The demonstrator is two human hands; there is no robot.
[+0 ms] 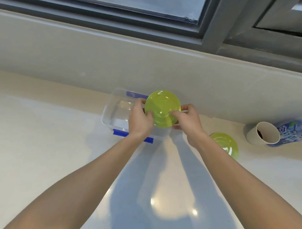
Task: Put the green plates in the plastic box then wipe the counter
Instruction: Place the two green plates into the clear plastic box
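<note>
A translucent green plate [161, 106] is tilted up over the right end of a clear plastic box [112, 108] with blue clips. My left hand [140, 119] grips the plate's left edge and my right hand [188, 119] grips its right edge. The box stands on the white counter [38, 135] against the wall, and its inside shows nothing but its clear floor. A second green plate [226, 144] lies flat on the counter to the right, partly hidden behind my right forearm.
A paper cup [262, 133] lies on its side at the right with a dark residue inside. A blue-labelled plastic bottle [297, 131] lies behind it. A grey window frame [212, 36] and sill run along the back.
</note>
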